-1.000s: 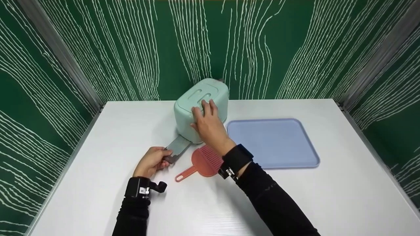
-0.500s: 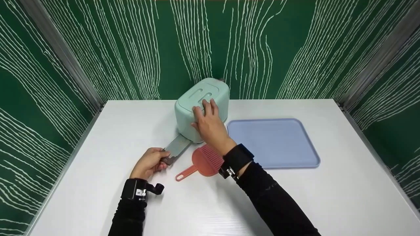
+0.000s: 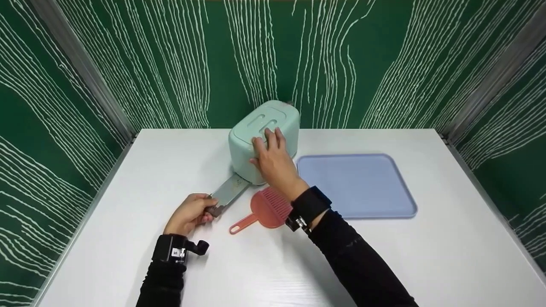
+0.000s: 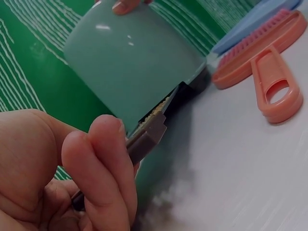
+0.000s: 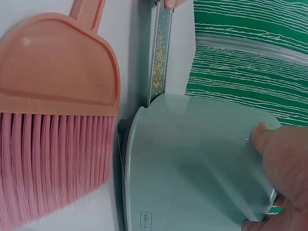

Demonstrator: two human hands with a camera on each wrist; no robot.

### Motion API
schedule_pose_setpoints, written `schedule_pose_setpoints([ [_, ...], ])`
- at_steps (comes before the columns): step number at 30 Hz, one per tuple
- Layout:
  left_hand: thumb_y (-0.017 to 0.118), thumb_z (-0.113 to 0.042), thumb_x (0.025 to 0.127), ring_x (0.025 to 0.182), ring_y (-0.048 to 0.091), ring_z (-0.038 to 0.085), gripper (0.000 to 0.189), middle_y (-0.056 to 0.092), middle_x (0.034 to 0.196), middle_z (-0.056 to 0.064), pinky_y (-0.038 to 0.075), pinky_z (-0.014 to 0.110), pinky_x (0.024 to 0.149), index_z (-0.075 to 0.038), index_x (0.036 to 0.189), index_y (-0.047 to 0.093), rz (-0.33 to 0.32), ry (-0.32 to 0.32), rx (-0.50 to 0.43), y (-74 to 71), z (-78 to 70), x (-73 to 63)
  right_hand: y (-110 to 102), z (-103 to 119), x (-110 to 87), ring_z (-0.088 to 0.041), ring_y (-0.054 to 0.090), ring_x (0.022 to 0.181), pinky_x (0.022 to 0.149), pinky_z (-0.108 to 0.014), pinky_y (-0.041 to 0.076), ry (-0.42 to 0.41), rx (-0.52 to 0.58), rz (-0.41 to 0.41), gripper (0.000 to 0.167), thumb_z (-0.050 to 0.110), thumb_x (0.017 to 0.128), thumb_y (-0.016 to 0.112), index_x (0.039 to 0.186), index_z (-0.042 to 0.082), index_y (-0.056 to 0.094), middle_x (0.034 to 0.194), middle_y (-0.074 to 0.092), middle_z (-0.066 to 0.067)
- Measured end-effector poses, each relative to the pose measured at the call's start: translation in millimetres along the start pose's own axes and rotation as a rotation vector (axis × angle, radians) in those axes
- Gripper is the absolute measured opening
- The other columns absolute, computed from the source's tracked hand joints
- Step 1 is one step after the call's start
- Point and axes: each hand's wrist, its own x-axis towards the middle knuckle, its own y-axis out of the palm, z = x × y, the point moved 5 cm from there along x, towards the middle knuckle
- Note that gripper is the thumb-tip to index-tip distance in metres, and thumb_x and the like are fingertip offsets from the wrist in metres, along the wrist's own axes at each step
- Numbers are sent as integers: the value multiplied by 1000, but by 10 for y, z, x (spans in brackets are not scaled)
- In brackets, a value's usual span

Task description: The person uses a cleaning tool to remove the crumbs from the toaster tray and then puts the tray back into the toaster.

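Observation:
A mint-green toaster (image 3: 247, 157) stands angled at the back of the white table. From its lower near end a thin grey crumb tray (image 3: 228, 192) sticks out. Pale yellow crumbs lie on the crumb tray (image 5: 160, 53), seen best in the right wrist view. My left hand (image 3: 192, 212) pinches the tray's outer end between thumb and fingers. My right hand (image 3: 277, 164) grips the toaster's top edge, fingers bent over the top near a slot and thumb against the side. The tray's inner end is hidden in the toaster.
A coral brush (image 3: 268, 209) with pink bristles lies just in front of the toaster, partly under my right forearm. On the right, a blue tray (image 3: 358, 185) lies flat. Green walls with white lines enclose the table (image 3: 452, 256) at the back and sides.
My left hand has shifted a little toward the lower left, drawing the crumb tray further out; more crumbs show on it. My right hand stays on the toaster.

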Motion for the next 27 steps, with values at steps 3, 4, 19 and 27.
schedule_pose_setpoints([
  [3,61,-9,107,47,56,2,12,68,72,1,47,14,46,3,111,61,1,1,7,-22,0,-5,0,2,2,-58,40,149,130,-62,33,11,10,7,47,31,106,68,140,3,52,153,45,-37],
  [4,61,-9,107,47,56,2,13,68,72,1,47,14,45,3,113,61,1,0,9,-28,0,-9,1,3,2,-58,39,150,130,-62,33,12,12,9,48,31,106,68,140,3,52,153,45,-37],
  [19,61,-8,106,47,54,1,11,65,70,0,48,14,45,2,108,58,1,10,10,-136,15,-102,4,-7,-3,-58,37,151,126,-61,40,19,30,6,46,28,106,69,139,3,51,154,44,-37],
  [27,61,-9,106,47,54,1,13,66,71,0,48,13,45,3,110,58,8,13,16,-162,0,-139,7,-6,2,-58,37,151,126,-62,39,21,38,9,46,30,106,68,139,3,50,154,43,-37],
])
